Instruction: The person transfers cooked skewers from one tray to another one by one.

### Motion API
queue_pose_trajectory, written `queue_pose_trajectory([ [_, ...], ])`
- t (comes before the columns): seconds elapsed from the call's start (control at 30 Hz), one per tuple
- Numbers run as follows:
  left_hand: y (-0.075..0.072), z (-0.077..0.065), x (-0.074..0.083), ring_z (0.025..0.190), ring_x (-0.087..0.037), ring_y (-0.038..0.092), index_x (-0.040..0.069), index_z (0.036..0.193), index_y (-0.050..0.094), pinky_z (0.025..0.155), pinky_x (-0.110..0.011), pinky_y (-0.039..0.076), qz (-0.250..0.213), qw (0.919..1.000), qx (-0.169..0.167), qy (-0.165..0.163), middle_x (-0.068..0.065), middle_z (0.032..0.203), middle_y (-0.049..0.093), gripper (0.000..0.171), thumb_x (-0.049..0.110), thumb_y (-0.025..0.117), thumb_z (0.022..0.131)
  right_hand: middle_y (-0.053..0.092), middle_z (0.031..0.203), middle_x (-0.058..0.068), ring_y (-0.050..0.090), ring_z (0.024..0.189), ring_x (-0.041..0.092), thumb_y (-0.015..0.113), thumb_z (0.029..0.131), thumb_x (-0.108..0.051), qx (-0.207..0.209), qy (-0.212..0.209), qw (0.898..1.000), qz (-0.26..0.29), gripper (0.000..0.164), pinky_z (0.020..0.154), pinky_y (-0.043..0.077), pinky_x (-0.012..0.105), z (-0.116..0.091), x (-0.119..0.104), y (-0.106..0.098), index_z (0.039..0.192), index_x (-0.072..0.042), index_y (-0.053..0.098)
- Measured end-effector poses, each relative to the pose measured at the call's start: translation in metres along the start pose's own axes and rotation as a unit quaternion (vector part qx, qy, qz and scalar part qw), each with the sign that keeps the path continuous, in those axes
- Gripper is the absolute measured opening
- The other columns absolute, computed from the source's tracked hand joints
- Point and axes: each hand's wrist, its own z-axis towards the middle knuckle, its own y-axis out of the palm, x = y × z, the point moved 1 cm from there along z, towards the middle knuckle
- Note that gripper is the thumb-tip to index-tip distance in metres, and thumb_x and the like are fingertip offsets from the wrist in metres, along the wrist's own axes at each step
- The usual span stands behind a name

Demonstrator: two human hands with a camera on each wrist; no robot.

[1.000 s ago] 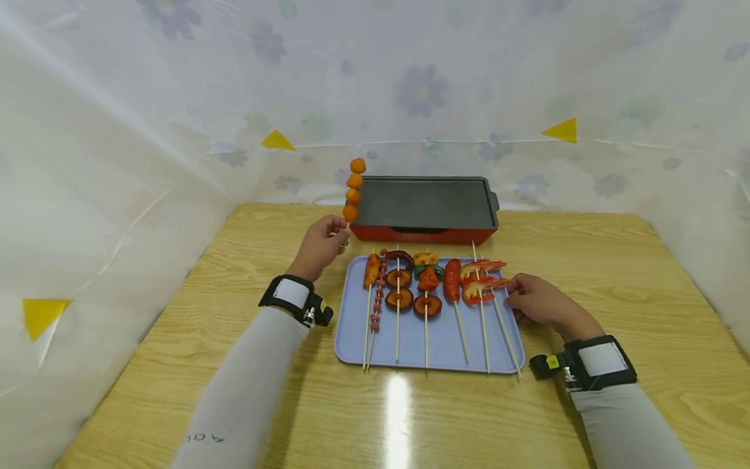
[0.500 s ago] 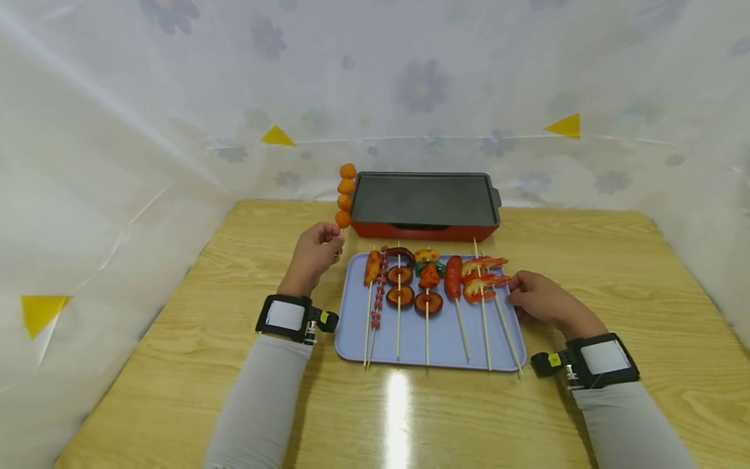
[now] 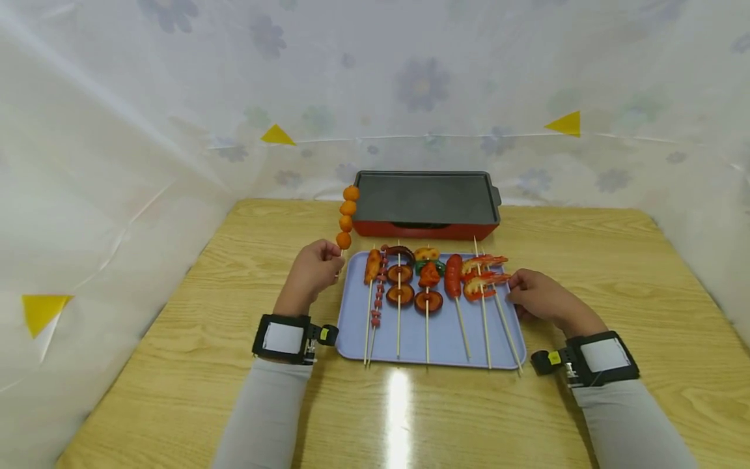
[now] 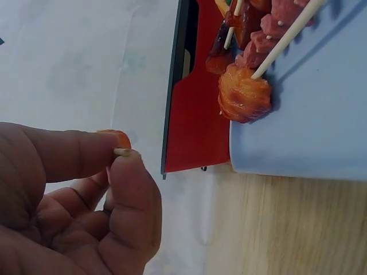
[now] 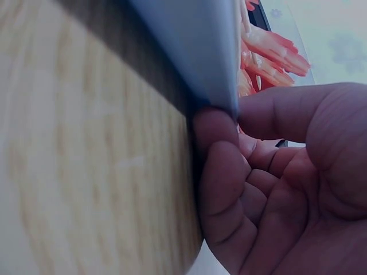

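My left hand pinches the stick of an orange ball skewer between thumb and fingertips. The skewer stands nearly upright, beside the tray's far left corner and in front of the grill's left end. In the left wrist view the stick's end pokes out of the pinch. My right hand grips the right rim of the pale blue tray, its thumb on top and fingers under the edge. Close to that thumb lie the tails of a shrimp skewer.
More skewers lie on the tray: a meat skewer, a small pink-piece skewer, mushroom slices, a mixed skewer and a red sausage. Behind the tray stands a red grill with a dark flat plate.
The left hand with the orange ball skewer has shifted first left, then down toward me, away from the grill plate. The right hand stays at the tray rim.
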Motion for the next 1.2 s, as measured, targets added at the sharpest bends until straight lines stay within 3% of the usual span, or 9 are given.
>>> queue_pose_trajectory([
  [0.23,0.006,-0.012,-0.002,0.069,-0.020,0.054,0.000,0.103,0.060,0.059,-0.027,0.049,0.061,0.9978,-0.021,-0.017,-0.011,0.088,0.056,0.010,0.007,0.060,0.095,0.056,0.088,0.011,0.056,0.073,0.022,0.054,0.098,-0.008,-0.002,0.001,1.000,0.006,0.020,0.060,0.049,0.033,0.001,0.002,0.001,0.111,0.005,0.048],
  [0.47,0.002,-0.019,-0.004,0.068,-0.020,0.056,-0.001,0.096,0.060,0.061,-0.031,0.051,0.106,0.9918,-0.071,-0.015,-0.012,0.084,0.057,0.007,0.006,0.060,0.094,0.056,0.087,0.011,0.056,0.072,0.021,0.054,0.097,-0.008,-0.001,-0.003,1.000,-0.001,0.020,0.060,0.049,0.033,0.000,-0.001,0.000,0.111,0.005,0.048],
  [0.73,0.001,-0.026,-0.012,0.057,-0.018,0.049,0.000,0.088,0.057,0.053,-0.028,0.040,0.130,0.9830,-0.125,-0.038,-0.008,0.070,0.052,0.004,0.001,0.058,0.091,0.056,0.088,0.011,0.056,0.073,0.021,0.054,0.096,-0.008,0.001,0.001,1.000,-0.006,0.022,0.060,0.049,0.033,-0.001,-0.004,0.000,0.112,0.006,0.048],
  [0.9,0.005,-0.027,-0.016,0.055,-0.017,0.049,0.002,0.083,0.058,0.050,-0.026,0.039,0.160,0.9781,-0.128,-0.039,-0.008,0.067,0.054,0.005,-0.001,0.058,0.087,0.056,0.088,0.011,0.056,0.072,0.021,0.054,0.096,-0.008,0.000,0.004,1.000,-0.003,0.022,0.061,0.050,0.033,-0.001,-0.003,0.000,0.112,0.006,0.048],
  [1.2,0.014,-0.031,-0.023,0.055,-0.018,0.051,0.004,0.079,0.058,0.049,-0.026,0.039,0.169,0.9780,-0.116,-0.038,-0.008,0.066,0.058,0.006,0.000,0.060,0.083,0.056,0.087,0.011,0.056,0.072,0.020,0.054,0.096,-0.008,-0.002,0.003,1.000,0.005,0.022,0.059,0.050,0.032,0.001,-0.001,0.000,0.112,0.006,0.047],
])
